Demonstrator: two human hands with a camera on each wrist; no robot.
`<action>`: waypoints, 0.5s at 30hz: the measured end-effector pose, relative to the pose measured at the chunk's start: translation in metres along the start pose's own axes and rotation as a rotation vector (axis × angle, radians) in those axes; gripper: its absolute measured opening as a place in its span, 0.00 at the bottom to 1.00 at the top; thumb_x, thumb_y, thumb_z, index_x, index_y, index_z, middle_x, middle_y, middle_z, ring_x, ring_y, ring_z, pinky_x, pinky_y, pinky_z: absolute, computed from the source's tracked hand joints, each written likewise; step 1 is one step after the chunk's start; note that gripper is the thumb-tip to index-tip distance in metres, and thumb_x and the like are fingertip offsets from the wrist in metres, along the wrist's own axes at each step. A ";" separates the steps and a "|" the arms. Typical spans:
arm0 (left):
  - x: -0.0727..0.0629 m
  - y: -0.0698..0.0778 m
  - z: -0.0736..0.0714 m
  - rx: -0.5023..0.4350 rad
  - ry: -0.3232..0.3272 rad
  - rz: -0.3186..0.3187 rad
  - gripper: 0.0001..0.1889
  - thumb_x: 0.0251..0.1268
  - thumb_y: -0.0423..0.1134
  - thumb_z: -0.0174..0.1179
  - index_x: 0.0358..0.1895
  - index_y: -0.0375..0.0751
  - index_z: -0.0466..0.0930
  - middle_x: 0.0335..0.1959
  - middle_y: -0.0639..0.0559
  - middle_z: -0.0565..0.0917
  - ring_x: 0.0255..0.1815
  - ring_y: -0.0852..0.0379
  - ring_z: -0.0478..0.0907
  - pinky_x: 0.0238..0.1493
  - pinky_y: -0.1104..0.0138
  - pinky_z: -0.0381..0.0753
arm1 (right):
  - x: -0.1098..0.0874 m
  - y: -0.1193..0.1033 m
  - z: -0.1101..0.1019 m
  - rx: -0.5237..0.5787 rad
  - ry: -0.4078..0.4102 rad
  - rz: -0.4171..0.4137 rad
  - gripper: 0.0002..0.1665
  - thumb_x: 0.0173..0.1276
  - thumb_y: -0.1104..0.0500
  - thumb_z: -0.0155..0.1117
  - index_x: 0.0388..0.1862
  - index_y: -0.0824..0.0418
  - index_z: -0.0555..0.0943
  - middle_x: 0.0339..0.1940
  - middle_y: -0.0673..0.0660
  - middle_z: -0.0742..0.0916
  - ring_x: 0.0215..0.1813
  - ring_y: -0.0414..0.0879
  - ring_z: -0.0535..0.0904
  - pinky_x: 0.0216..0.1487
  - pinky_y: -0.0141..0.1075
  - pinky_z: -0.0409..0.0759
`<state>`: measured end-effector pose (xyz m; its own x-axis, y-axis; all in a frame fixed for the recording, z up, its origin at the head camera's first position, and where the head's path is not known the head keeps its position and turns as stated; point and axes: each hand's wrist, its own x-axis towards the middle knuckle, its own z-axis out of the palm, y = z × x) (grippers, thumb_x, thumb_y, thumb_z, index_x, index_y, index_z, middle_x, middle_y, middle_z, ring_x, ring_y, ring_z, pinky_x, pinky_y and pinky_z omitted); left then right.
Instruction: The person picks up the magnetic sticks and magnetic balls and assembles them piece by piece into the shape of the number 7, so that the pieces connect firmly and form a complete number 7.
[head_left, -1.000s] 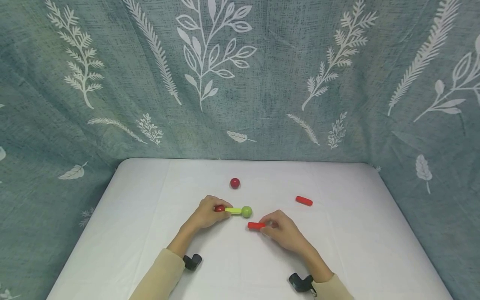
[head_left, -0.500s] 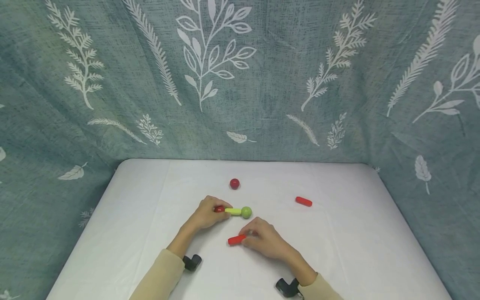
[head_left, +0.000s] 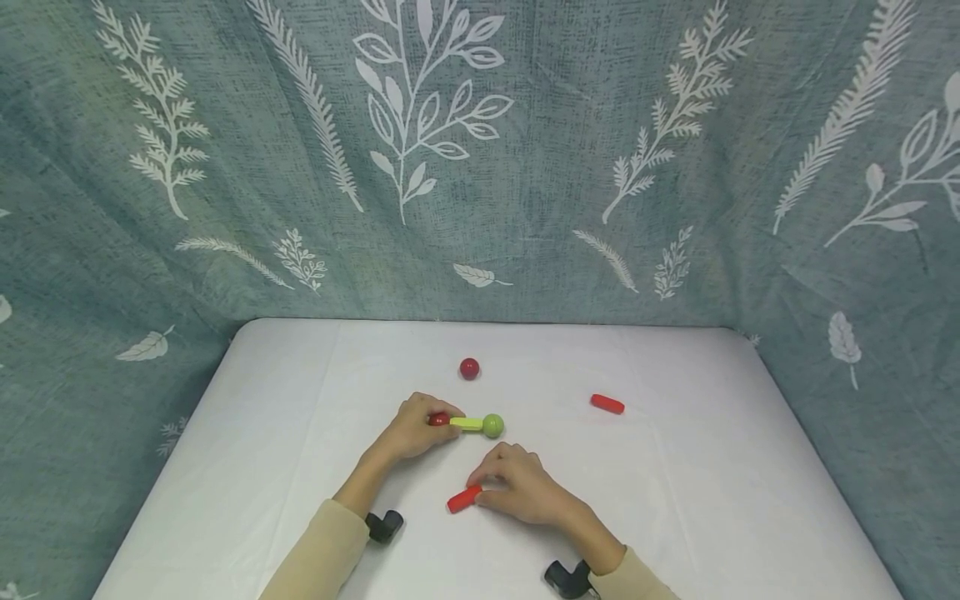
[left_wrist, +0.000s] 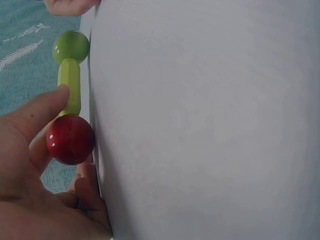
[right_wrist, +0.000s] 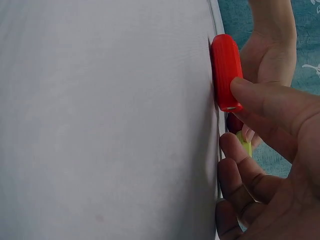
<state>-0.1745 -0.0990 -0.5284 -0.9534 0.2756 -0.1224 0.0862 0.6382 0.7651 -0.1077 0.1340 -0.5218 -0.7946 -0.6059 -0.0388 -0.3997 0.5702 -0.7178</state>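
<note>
In the head view, a white table (head_left: 697, 475) fills the lower part of the frame, with a green leaf-patterned cloth (head_left: 540, 167) behind it. Left of the middle, the left hand (head_left: 416, 427) pinches a yellow bar (head_left: 467, 424), which runs between a red ball (head_left: 439, 420) partly hidden by the fingers and a green ball (head_left: 492, 426) at its right end. Below and to the right, the right hand (head_left: 521, 487) pinches the red bar (head_left: 463, 500) by its right end; the bar slants down to the left. Another red ball (head_left: 469, 368) sits on the table just above the middle pair, and a spare red bar (head_left: 607, 404) lies to the right, well apart from both hands. A black device (head_left: 386, 527) shows by the left wrist

In the left wrist view, the joined piece stands along the left side of the frame, green ball on top, red ball lowest. The thumb presses the yellow bar just above the red ball, and a finger shows behind it; part of the right hand enters at the upper left

In the right wrist view, thumb and finger clamp the lower end of the red bar at the upper right. The other fingers lie bent below it. The left hand shows behind, with slivers of its red ball and yellow bar
</note>
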 end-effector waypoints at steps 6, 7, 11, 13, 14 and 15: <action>0.001 -0.002 0.000 0.002 0.000 0.002 0.10 0.61 0.44 0.71 0.45 0.59 0.89 0.52 0.49 0.77 0.56 0.48 0.69 0.53 0.48 0.73 | 0.001 0.000 -0.001 0.000 -0.009 0.010 0.10 0.66 0.53 0.72 0.46 0.46 0.89 0.47 0.43 0.79 0.51 0.43 0.70 0.47 0.44 0.62; 0.002 -0.002 0.000 0.001 0.000 -0.003 0.09 0.61 0.44 0.71 0.45 0.59 0.89 0.52 0.50 0.77 0.56 0.48 0.69 0.53 0.49 0.72 | 0.001 0.000 -0.001 0.000 -0.012 0.010 0.10 0.66 0.53 0.72 0.46 0.46 0.89 0.47 0.43 0.79 0.52 0.43 0.70 0.47 0.44 0.62; 0.001 -0.002 0.000 0.004 -0.003 0.003 0.10 0.61 0.44 0.71 0.45 0.58 0.89 0.51 0.50 0.77 0.56 0.48 0.69 0.53 0.48 0.73 | 0.001 0.000 -0.001 -0.006 -0.014 0.011 0.10 0.66 0.54 0.72 0.46 0.46 0.89 0.47 0.43 0.79 0.52 0.43 0.70 0.47 0.44 0.62; 0.001 -0.002 0.000 0.005 -0.005 0.008 0.10 0.61 0.44 0.71 0.46 0.57 0.89 0.51 0.49 0.77 0.56 0.48 0.69 0.53 0.48 0.73 | 0.001 0.000 0.000 -0.006 -0.013 0.008 0.11 0.66 0.53 0.72 0.47 0.46 0.89 0.47 0.43 0.79 0.52 0.43 0.70 0.47 0.44 0.62; 0.000 -0.001 0.000 0.006 -0.005 0.008 0.10 0.60 0.44 0.71 0.46 0.57 0.89 0.51 0.49 0.77 0.56 0.48 0.69 0.53 0.48 0.72 | 0.001 0.001 0.000 -0.003 -0.013 0.008 0.11 0.66 0.53 0.72 0.47 0.46 0.89 0.47 0.43 0.79 0.52 0.43 0.70 0.47 0.44 0.62; 0.000 -0.001 0.000 0.006 -0.004 0.007 0.10 0.60 0.44 0.71 0.45 0.58 0.89 0.51 0.49 0.77 0.56 0.48 0.69 0.53 0.48 0.73 | 0.001 0.001 0.000 0.000 -0.013 0.007 0.11 0.66 0.53 0.72 0.47 0.46 0.89 0.47 0.43 0.79 0.52 0.43 0.70 0.47 0.44 0.61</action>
<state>-0.1749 -0.0998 -0.5290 -0.9516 0.2832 -0.1194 0.0951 0.6407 0.7619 -0.1088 0.1340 -0.5221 -0.7911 -0.6094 -0.0529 -0.3942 0.5742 -0.7176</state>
